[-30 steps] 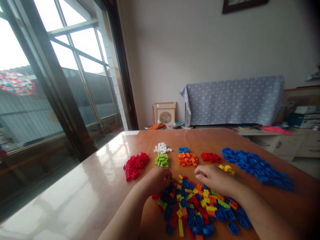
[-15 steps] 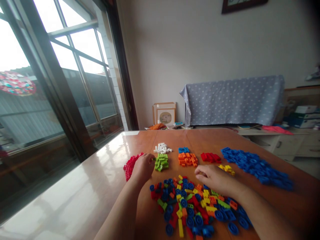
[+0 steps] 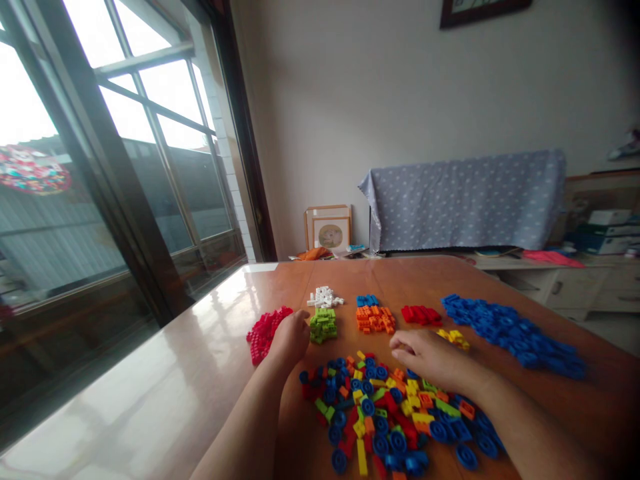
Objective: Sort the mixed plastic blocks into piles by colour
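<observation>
My left hand (image 3: 293, 335) is between the pinkish-red brick pile (image 3: 265, 332) and the light green bricks (image 3: 323, 325), its fingertips close to the green ones and mostly hidden. My right hand (image 3: 425, 350), fingers curled together, hovers at the back edge of the mixed brick pile (image 3: 380, 407); whatever its fingers hold, if anything, is too small to make out. Orange bricks (image 3: 375, 319) lie ahead between the hands, with blue bricks (image 3: 367, 301) behind them. Yellow bricks (image 3: 454, 339) sit just beyond my right hand, and red bricks (image 3: 421, 315) farther back.
White bricks (image 3: 325, 297) lie behind the green group. A long heap of blue bricks (image 3: 513, 333) spreads over the right side of the wooden table (image 3: 200, 373). Beyond the table stand framed pictures (image 3: 331, 233) and something draped with a dotted cloth (image 3: 465, 203).
My left hand has turned slightly, and its fingers have gone from partly visible beside the green bricks to mostly hidden. More of the pinkish-red pile shows. My right hand has stayed put.
</observation>
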Demonstrator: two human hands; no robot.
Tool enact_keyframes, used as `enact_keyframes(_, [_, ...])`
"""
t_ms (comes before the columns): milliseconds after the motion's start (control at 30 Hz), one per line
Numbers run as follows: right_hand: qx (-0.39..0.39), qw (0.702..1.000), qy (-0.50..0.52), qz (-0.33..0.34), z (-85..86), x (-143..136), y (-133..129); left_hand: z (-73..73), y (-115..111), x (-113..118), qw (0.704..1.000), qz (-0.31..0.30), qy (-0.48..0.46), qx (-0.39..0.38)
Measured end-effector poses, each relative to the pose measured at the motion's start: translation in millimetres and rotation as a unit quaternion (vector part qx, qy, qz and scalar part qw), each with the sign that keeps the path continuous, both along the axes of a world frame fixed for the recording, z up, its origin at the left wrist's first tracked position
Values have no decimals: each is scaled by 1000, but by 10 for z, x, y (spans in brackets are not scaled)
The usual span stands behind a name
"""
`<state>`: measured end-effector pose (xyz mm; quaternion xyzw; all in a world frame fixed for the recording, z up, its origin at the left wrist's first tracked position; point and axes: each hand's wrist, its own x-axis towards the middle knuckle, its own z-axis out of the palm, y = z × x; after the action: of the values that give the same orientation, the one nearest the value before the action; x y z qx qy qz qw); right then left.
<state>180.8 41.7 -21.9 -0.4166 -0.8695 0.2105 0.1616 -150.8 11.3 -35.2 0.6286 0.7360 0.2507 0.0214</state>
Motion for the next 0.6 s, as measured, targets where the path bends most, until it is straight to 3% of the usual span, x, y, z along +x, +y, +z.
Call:
enact_keyframes(300, [-1, 1000, -7, -3, 11, -10, -10, 40, -24, 11, 1000, 13, -8, -10])
enact_keyframes(600, [-9, 1000, -9, -3, 7, -7, -15, 53, -79, -130, 998, 42, 8, -44])
